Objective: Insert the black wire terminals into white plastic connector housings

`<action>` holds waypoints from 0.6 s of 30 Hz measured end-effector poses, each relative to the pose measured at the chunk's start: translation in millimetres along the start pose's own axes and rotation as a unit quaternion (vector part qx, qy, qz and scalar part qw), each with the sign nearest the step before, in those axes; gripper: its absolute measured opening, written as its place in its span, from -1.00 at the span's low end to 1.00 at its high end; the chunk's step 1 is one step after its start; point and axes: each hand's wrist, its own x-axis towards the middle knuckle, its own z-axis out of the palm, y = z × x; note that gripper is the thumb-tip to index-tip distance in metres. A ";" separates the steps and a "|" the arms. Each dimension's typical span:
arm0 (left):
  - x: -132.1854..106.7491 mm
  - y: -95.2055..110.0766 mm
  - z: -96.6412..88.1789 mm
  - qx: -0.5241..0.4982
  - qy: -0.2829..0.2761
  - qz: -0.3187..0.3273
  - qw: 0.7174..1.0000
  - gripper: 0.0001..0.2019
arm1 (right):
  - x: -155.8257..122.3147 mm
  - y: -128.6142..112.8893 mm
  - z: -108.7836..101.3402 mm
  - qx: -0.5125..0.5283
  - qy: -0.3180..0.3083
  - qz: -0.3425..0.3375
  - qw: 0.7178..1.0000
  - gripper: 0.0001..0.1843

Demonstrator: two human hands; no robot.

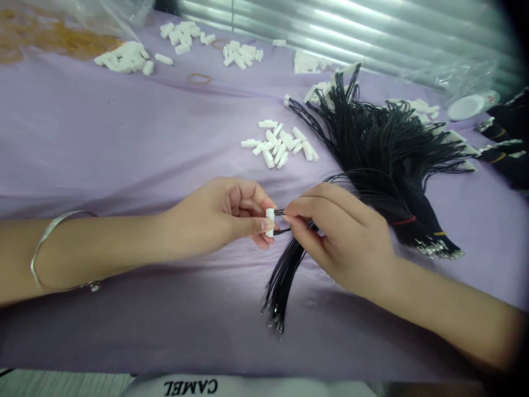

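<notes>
Connector [270,222] in white sits pinched in the left hand [227,218], the right hand [345,231] pinching its black wires [279,212].

From my head, the one camera faces forward and down over the lilac-covered counter [124,132], my fingers [303,207] near mid-view.
</notes>
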 end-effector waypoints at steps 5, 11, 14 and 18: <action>-0.1 -2.0 0.5 0.007 -0.003 0.017 1.000 -0.94 | 1.2 -0.2 -3.1 -0.012 -0.011 -0.006 1.000 -0.89; -5.0 5.4 2.0 0.012 0.026 0.114 0.993 -0.83 | 3.2 -10.9 -27.9 -0.020 -0.073 -0.024 0.997 -0.91; -6.1 8.4 -1.1 0.032 0.073 0.161 0.984 -0.96 | 0.7 -13.4 -22.1 0.078 -0.235 -0.104 0.963 -0.83; -4.7 9.8 -5.9 0.028 0.089 0.166 0.982 -0.81 | -1.0 -7.7 -13.6 0.125 -0.318 -0.085 0.936 -0.85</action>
